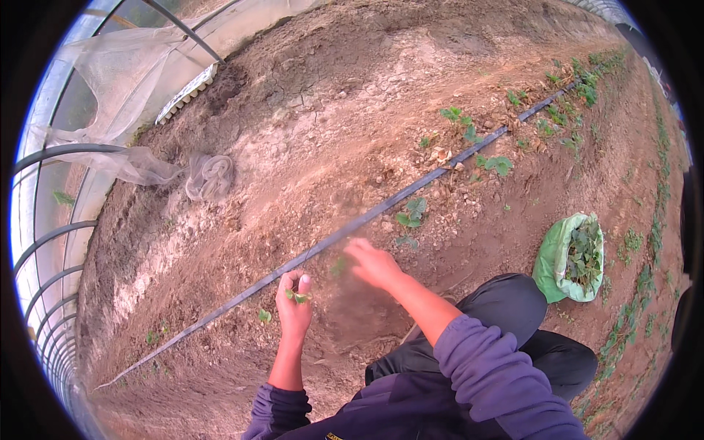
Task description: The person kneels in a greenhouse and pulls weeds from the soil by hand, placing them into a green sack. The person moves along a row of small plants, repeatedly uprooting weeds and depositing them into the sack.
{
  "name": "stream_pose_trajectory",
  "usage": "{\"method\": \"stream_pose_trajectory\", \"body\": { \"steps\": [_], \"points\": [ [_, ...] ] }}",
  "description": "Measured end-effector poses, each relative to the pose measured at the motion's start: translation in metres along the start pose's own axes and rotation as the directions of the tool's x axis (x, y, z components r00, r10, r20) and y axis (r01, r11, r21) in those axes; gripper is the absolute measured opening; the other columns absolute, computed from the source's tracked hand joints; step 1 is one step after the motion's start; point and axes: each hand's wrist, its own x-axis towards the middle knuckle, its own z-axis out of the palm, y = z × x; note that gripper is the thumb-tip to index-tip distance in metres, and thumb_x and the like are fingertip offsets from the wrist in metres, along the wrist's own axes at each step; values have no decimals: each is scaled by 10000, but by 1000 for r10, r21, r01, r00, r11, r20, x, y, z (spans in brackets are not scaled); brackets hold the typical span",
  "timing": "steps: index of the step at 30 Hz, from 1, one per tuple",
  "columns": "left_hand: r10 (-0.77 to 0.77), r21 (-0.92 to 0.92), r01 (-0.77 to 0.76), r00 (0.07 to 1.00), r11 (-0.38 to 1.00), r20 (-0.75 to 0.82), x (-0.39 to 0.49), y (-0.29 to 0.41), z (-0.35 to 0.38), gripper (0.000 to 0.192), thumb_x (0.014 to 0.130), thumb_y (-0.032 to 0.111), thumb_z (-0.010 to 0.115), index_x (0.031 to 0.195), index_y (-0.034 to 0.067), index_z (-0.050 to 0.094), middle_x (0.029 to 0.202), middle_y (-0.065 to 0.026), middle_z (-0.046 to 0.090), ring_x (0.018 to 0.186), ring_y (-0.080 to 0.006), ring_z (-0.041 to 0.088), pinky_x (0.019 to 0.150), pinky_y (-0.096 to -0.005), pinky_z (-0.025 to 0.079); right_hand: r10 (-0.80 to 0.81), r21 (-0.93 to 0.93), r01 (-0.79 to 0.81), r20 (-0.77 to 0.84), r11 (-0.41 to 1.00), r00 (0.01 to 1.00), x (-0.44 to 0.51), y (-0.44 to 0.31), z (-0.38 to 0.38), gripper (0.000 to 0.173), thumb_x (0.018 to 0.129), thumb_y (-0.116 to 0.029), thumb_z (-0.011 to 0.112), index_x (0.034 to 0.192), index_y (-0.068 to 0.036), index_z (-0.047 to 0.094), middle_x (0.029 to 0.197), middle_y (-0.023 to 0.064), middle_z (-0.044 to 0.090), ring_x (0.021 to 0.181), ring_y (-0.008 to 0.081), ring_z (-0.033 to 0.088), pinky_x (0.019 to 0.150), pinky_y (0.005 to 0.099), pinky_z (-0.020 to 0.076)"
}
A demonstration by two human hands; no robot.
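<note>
My left hand (pixel 294 308) is closed around small green leaves (pixel 297 297), which show between the thumb and fingers. My right hand (pixel 375 265) reaches low over the soil, blurred by motion. A blurred green sprig (pixel 339 268) is just left of its fingertips; whether the fingers grip anything is unclear. Both hands are beside a flat dark drip irrigation tape (pixel 385 205) that runs diagonally along the bed. Beyond my right hand grows a young leafy plant (pixel 411 214), and a small seedling (pixel 264 316) stands left of my left hand.
At my right knee stands a green woven sack (pixel 543 264) filled with cut leaves (pixel 584 253). More plants (pixel 498 164) line the tape farther up. Crumpled netting (pixel 210 177) and a white seedling tray (pixel 187 93) lie by the greenhouse's plastic wall. A green row (pixel 627 330) runs along the right.
</note>
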Motion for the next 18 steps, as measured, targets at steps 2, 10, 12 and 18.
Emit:
{"method": "stream_pose_trajectory", "body": {
  "steps": [2,10,12,18],
  "points": [
    [-44,0,44,999,999,-2,-1,1,-1,249,1116,243,694,1118,-6,707,992,-83,686,935,-180,623,869,-360,526,55,-25,-57,-66,998,996,-1,8,6,469,980,-200,739,1432,-170,620,1353,139,630,1097,439,716,938,532,601],
    [-13,-83,14,1000,996,6,8,6,6,200,1115,205,692,1119,5,695,986,-47,663,908,-136,583,839,-325,507,61,-77,-71,-127,994,990,-4,16,3,173,958,-228,757,1071,-101,727,1108,127,684,1043,380,725,916,511,605],
    [-9,-111,9,1000,994,5,8,5,9,196,1113,204,694,1110,8,694,983,-39,660,906,-131,578,835,-321,504,48,-100,-61,-130,993,990,-6,16,3,171,951,-236,768,1034,-92,728,1087,128,689,1036,376,733,902,511,610],
    [-20,-146,19,1000,989,-7,11,11,10,210,1108,225,704,1087,16,698,978,-35,659,910,-137,581,838,-325,503,60,-228,-89,-132,969,989,5,6,16,184,977,-262,740,967,-79,724,1042,125,713,979,367,765,815,502,640]
  ]
}}
